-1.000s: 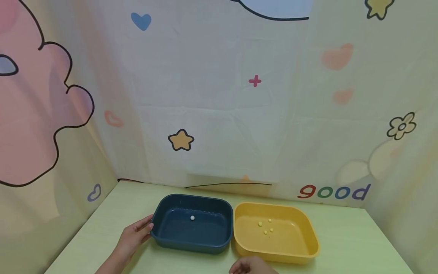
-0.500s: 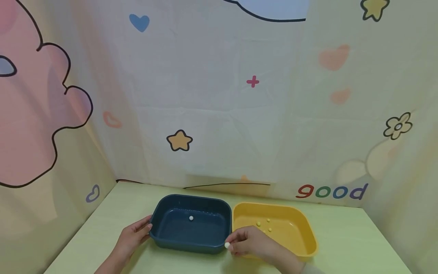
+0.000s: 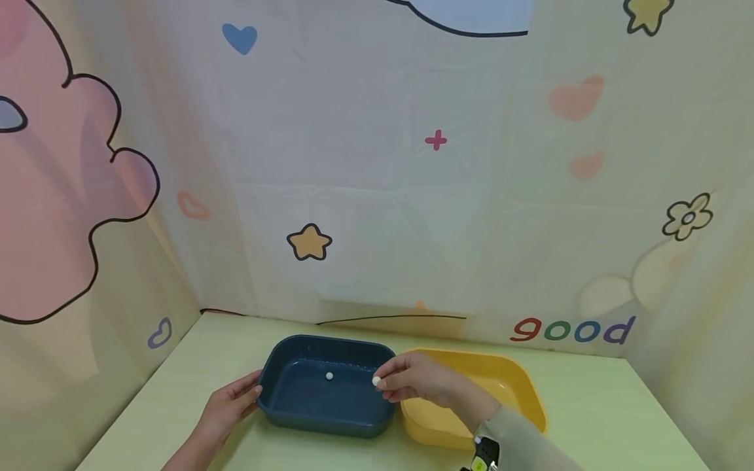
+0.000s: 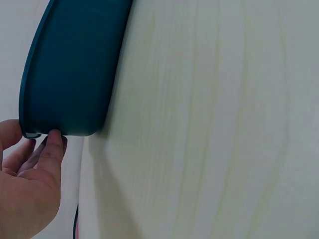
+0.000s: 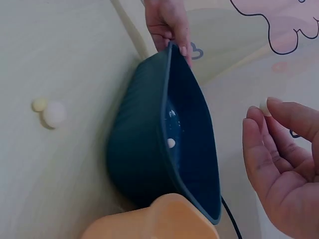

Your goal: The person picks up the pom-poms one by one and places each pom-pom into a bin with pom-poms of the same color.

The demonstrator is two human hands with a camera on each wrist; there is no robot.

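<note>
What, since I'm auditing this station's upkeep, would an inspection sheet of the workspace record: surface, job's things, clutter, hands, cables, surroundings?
Surface: pale table with faint grain-like streaks.
Job's things: blue tray with one white ball visible inside; yellow tray beside it, its inside partly hidden; in the right wrist view, a pale yellow ball and a loose white ball together on the table.
Clutter: nothing seen.
Left hand: holds the blue tray's left end.
Right hand: pinches a small ball at the blue tray's right end.
Cables: nothing seen.
Surroundings: cartoon-printed cloth behind the table.
</note>
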